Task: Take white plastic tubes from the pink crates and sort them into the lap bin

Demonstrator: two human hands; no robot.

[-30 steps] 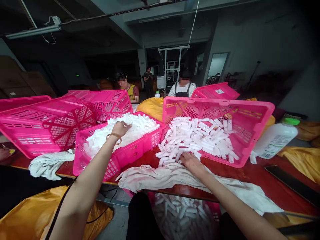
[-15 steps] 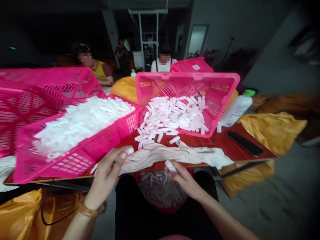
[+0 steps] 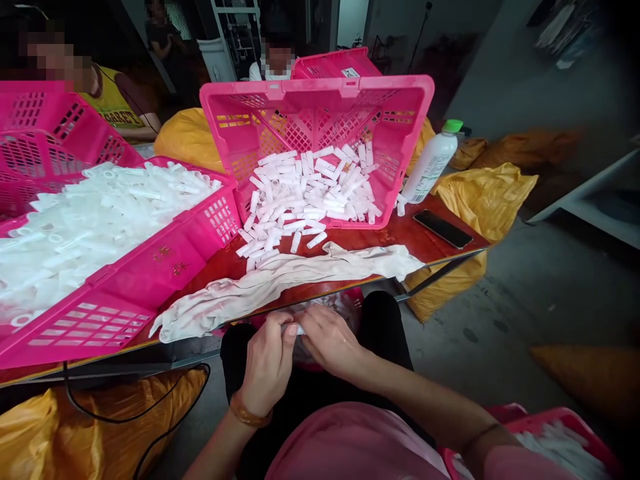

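Note:
Above my lap, just off the table's front edge, my left hand (image 3: 270, 357) and my right hand (image 3: 333, 339) meet with fingers closed. Between them shows the end of a small white plastic tube (image 3: 300, 329); the fingers hide the rest. Beyond them a crumpled white cloth (image 3: 280, 283) lies along the edge. Short white tubes (image 3: 320, 190) spill from a pink basket (image 3: 317, 85) tipped on its side toward me. To the left, another pink basket (image 3: 185, 257) is heaped with white tubes (image 3: 110, 217).
On the red table (image 3: 395, 230) lie a phone (image 3: 443, 228) and a white bottle (image 3: 431, 163) with a green cap. Yellow sacks (image 3: 487, 200) stand around. Below the edge is a container of tubes, partly hidden; a pink basket (image 3: 565, 433) sits lower right. Other people sit across.
My hands were apart, each with a white piece at its fingers; now they are together over my lap. The view has swung right and down.

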